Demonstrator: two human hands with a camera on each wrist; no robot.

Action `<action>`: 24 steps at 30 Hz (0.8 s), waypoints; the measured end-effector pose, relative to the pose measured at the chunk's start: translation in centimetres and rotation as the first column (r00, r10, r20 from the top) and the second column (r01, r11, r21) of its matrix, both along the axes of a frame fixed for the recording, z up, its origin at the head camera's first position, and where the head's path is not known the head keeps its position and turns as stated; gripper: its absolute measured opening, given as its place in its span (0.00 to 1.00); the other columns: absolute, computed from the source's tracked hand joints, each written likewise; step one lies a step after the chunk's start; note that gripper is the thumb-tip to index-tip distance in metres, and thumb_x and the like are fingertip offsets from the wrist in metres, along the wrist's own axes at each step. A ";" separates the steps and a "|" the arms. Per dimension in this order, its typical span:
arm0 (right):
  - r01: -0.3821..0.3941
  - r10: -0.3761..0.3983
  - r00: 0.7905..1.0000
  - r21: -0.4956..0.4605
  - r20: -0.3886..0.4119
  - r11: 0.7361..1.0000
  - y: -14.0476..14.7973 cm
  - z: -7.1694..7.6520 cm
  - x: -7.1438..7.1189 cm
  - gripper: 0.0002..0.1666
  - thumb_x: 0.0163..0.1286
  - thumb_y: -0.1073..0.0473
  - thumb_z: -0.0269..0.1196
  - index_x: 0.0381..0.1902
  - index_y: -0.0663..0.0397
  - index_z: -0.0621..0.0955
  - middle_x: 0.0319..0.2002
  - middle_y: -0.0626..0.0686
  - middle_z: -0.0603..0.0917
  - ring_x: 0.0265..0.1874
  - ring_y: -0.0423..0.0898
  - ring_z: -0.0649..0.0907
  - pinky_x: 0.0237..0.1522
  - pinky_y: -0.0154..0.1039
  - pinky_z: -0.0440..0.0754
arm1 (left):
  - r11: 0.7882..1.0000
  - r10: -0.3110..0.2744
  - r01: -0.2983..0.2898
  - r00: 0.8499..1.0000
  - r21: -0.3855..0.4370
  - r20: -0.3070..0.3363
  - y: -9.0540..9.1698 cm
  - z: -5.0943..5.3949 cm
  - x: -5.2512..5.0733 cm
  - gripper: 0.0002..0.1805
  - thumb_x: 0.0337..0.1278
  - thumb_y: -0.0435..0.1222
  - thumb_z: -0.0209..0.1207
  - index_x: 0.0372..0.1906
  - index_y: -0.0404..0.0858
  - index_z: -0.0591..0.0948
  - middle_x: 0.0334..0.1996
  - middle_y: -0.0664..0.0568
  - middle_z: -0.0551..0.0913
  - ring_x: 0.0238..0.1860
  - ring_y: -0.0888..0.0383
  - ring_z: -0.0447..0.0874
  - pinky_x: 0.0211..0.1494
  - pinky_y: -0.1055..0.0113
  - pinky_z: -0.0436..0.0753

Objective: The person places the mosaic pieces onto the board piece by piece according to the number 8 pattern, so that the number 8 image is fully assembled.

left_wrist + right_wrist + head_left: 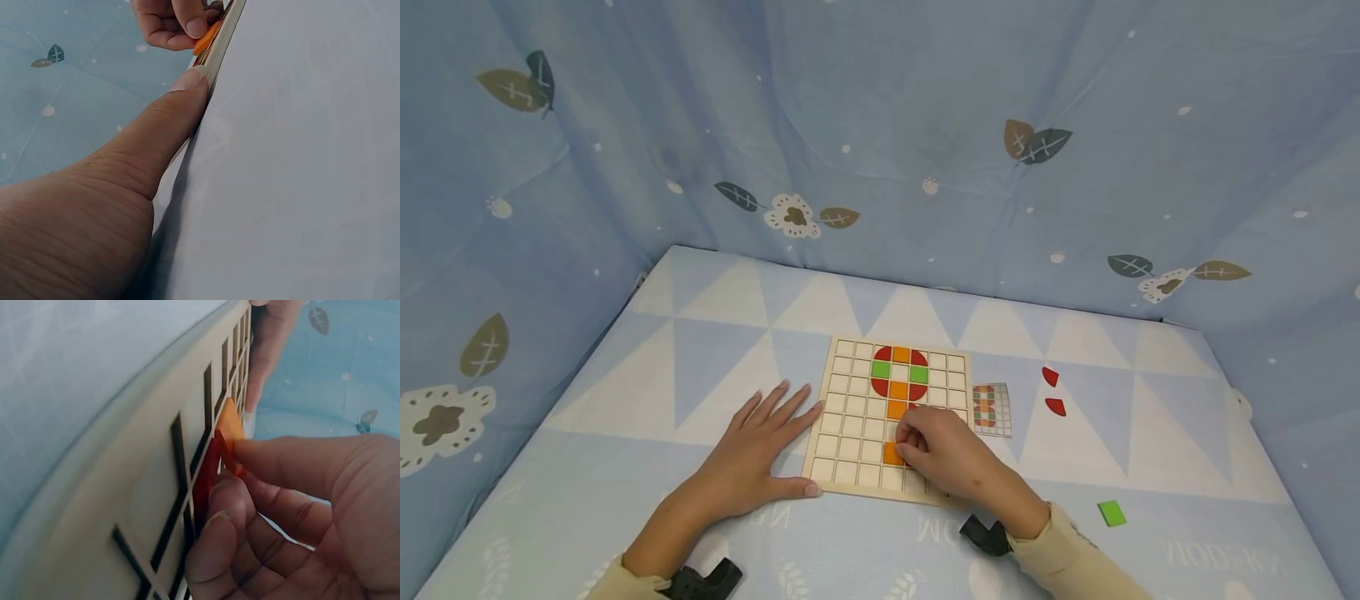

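Note:
A wooden grid board [847, 447] lies on the table. On its upper part, red quarter-circle pieces [881, 388], green squares [918, 374] and orange squares [897, 409] form a round pattern with a column below it. My left hand [748, 467] rests spread at the board's left side, its thumb at the near edge. Over the lower middle of the grid, my right hand [951, 450] pinches an orange square tile [229, 425], which sits tilted against the board in the right wrist view. A red piece [205, 478] shows beside it, partly behind the fingertips.
A small printed pattern card [992, 410] lies right of the board, partly near the right hand. Two loose red quarter-circle pieces [1050, 377] are farther right. One green square [1112, 513] lies nearer the front right. A blue curtain [895, 167] hangs behind the table.

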State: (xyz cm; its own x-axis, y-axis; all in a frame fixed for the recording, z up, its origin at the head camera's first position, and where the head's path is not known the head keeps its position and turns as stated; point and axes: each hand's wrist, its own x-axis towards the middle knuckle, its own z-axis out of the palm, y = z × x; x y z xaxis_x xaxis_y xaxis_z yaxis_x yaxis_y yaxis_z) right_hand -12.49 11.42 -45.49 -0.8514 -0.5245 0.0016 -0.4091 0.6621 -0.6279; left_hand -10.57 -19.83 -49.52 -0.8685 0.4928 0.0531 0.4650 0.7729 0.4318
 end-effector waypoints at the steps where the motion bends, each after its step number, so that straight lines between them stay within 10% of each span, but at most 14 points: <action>1: 0.006 -0.006 1.000 0.006 -0.003 1.000 -0.1 0.0 0.0 0.10 0.70 0.63 0.71 0.31 0.46 0.81 0.24 0.40 0.75 0.26 0.38 0.74 0.29 0.35 0.77 | 1.000 -0.001 0.001 1.000 0.003 -0.008 0.0 0.0 0.0 0.60 0.48 0.75 0.64 0.83 0.53 0.61 0.84 0.52 0.53 0.84 0.44 0.40 0.81 0.41 0.41; 24: 0.016 -0.018 0.999 -0.036 -0.041 0.999 1.1 0.3 2.4 0.03 0.74 0.56 0.69 0.40 0.43 0.84 0.33 0.36 0.78 0.31 0.35 0.77 0.33 0.33 0.79 | 1.000 0.013 -0.013 1.000 0.002 -0.003 0.1 0.1 0.0 0.60 0.47 0.74 0.66 0.83 0.53 0.62 0.84 0.52 0.54 0.84 0.44 0.40 0.81 0.41 0.41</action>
